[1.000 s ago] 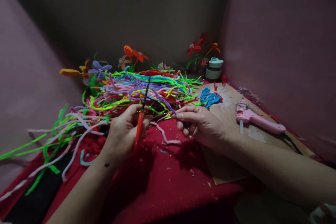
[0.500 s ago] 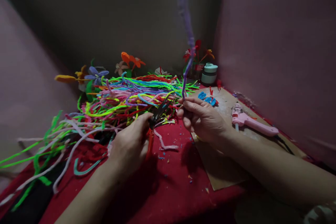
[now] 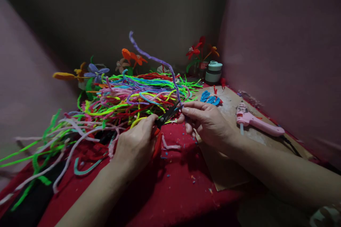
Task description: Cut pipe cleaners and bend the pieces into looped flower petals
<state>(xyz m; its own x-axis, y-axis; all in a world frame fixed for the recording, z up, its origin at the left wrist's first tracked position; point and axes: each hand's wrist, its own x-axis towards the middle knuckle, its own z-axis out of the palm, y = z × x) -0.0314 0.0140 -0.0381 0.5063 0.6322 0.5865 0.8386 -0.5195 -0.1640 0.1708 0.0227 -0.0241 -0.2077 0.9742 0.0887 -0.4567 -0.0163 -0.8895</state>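
Note:
My left hand is closed around the red handles of a pair of scissors. Their dark blades point right and meet the lower end of a purple pipe cleaner. Between thumb and fingertips, my right hand pinches that pipe cleaner near its bottom, right beside the blade tips. The long free part rises and bends over to the left. Whether the blades are fully closed on it is hard to make out. Behind both hands spreads a big heap of coloured pipe cleaners.
A pink glue gun lies on a brown board at right, near blue pipe-cleaner loops. A mint-lidded jar and pipe-cleaner flowers stand behind. A pink offcut and small scraps lie on the red cloth.
The scissors have moved right and up to the base of the purple pipe cleaner. Its upper end, upright before, now leans left. My right hand has stayed nearly in place.

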